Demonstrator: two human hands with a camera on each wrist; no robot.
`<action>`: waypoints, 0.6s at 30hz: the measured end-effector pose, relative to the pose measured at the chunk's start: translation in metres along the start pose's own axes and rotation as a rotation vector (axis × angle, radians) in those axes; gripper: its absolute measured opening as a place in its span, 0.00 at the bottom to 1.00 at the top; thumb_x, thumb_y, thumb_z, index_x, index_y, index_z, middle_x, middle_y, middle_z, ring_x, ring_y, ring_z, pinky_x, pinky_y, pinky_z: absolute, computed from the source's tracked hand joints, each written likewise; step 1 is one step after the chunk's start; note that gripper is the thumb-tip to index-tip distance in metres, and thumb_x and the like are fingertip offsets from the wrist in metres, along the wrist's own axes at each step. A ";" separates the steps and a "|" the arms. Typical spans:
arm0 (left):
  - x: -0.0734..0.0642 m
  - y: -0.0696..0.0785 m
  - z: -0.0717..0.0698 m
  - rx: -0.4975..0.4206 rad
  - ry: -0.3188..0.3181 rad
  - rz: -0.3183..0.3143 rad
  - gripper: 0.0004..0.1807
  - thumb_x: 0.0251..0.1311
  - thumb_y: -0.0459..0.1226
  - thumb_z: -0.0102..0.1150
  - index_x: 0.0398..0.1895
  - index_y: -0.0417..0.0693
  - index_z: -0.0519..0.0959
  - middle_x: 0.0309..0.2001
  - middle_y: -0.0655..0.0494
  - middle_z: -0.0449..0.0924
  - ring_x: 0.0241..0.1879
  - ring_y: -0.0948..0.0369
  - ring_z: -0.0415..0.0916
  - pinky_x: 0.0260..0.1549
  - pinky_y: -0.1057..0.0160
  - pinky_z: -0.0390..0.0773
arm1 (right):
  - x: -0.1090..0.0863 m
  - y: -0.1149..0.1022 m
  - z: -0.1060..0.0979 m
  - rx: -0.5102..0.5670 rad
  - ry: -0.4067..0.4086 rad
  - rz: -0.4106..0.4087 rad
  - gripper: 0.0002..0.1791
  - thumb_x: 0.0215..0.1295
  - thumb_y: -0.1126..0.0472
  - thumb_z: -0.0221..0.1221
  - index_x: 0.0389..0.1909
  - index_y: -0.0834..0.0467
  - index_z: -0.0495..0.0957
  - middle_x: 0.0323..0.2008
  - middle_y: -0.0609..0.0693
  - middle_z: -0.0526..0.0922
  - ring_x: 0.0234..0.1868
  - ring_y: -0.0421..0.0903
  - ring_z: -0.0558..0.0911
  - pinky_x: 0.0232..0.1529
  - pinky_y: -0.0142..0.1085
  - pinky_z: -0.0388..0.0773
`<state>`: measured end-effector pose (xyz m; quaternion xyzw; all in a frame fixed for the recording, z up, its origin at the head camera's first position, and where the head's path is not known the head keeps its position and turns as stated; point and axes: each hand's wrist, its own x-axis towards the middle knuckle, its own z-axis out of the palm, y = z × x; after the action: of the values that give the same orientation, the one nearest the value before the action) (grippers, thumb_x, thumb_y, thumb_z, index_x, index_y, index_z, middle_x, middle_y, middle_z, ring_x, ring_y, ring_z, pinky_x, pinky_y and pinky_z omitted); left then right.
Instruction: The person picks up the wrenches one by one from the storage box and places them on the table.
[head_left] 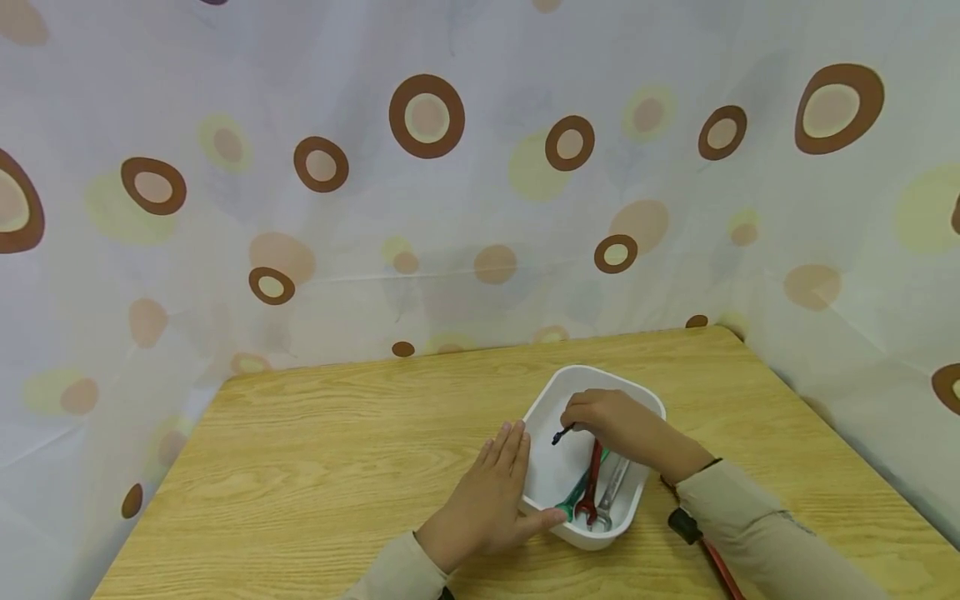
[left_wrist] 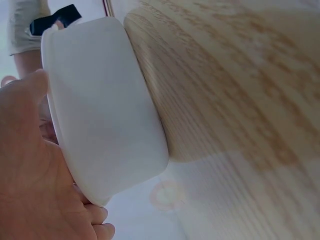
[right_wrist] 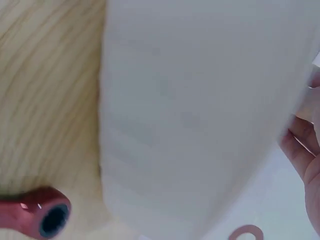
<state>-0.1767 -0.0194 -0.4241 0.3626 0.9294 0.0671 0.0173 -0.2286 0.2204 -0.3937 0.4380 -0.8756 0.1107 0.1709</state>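
A white plastic tub [head_left: 542, 467] stands on the table. My left hand [head_left: 491, 492] rests on its left rim with straight fingers, the thumb reaching over the near corner. In the left wrist view the palm [left_wrist: 35, 175] lies along the rim. My right hand [head_left: 611, 421] is over the inside of the tub and pinches a small dark tool [head_left: 561, 435], its end pointing down and left; most of it is hidden by the fingers. Below the hand, a green wrench [head_left: 576, 492], a red wrench [head_left: 591, 487] and a silver wrench [head_left: 612, 492] lie together in the tub.
Another red tool [head_left: 723, 571] lies on the table right of the tub, partly under the right forearm; its ring end [right_wrist: 52, 217] shows in the right wrist view. The wooden table [head_left: 315, 467] meets a patterned curtain [head_left: 450, 250] behind and at the sides.
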 end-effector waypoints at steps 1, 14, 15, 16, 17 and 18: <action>0.000 0.000 0.000 -0.004 0.000 -0.004 0.56 0.61 0.72 0.27 0.75 0.35 0.44 0.76 0.41 0.37 0.75 0.48 0.35 0.70 0.49 0.51 | -0.001 -0.001 -0.004 -0.006 0.023 0.001 0.12 0.52 0.71 0.67 0.34 0.53 0.84 0.34 0.43 0.83 0.36 0.39 0.81 0.37 0.30 0.80; 0.001 0.002 0.002 -0.042 0.022 -0.031 0.55 0.61 0.71 0.36 0.75 0.36 0.45 0.76 0.43 0.38 0.75 0.49 0.35 0.70 0.50 0.51 | -0.030 0.003 -0.046 -0.003 0.317 0.085 0.20 0.45 0.78 0.68 0.39 0.57 0.82 0.35 0.44 0.83 0.35 0.40 0.83 0.39 0.22 0.75; 0.001 0.002 0.002 -0.040 0.022 -0.030 0.55 0.60 0.71 0.36 0.75 0.36 0.45 0.76 0.43 0.38 0.75 0.49 0.35 0.70 0.49 0.51 | -0.033 0.003 -0.049 -0.001 0.331 0.107 0.20 0.45 0.78 0.68 0.38 0.57 0.82 0.35 0.45 0.84 0.35 0.41 0.83 0.39 0.20 0.74; 0.001 0.002 0.002 -0.039 0.022 -0.029 0.55 0.60 0.71 0.35 0.75 0.36 0.45 0.76 0.43 0.38 0.75 0.49 0.35 0.70 0.49 0.51 | -0.037 0.004 -0.052 0.004 0.342 0.132 0.19 0.45 0.78 0.68 0.38 0.58 0.82 0.35 0.45 0.84 0.35 0.41 0.83 0.39 0.19 0.74; 0.001 0.002 0.002 -0.038 0.022 -0.029 0.55 0.60 0.71 0.35 0.75 0.36 0.45 0.76 0.43 0.38 0.75 0.49 0.35 0.70 0.49 0.51 | -0.040 0.004 -0.055 0.010 0.352 0.160 0.19 0.45 0.79 0.68 0.38 0.59 0.82 0.35 0.46 0.84 0.34 0.41 0.83 0.39 0.19 0.74; 0.001 0.002 0.002 -0.038 0.022 -0.028 0.55 0.60 0.71 0.36 0.75 0.36 0.45 0.76 0.42 0.38 0.75 0.49 0.35 0.69 0.49 0.51 | -0.044 0.005 -0.058 0.018 0.360 0.189 0.18 0.45 0.79 0.67 0.38 0.59 0.82 0.35 0.47 0.84 0.34 0.41 0.83 0.38 0.19 0.74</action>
<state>-0.1758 -0.0175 -0.4261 0.3482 0.9331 0.0884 0.0147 -0.1959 0.2752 -0.3582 0.3285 -0.8670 0.2106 0.3098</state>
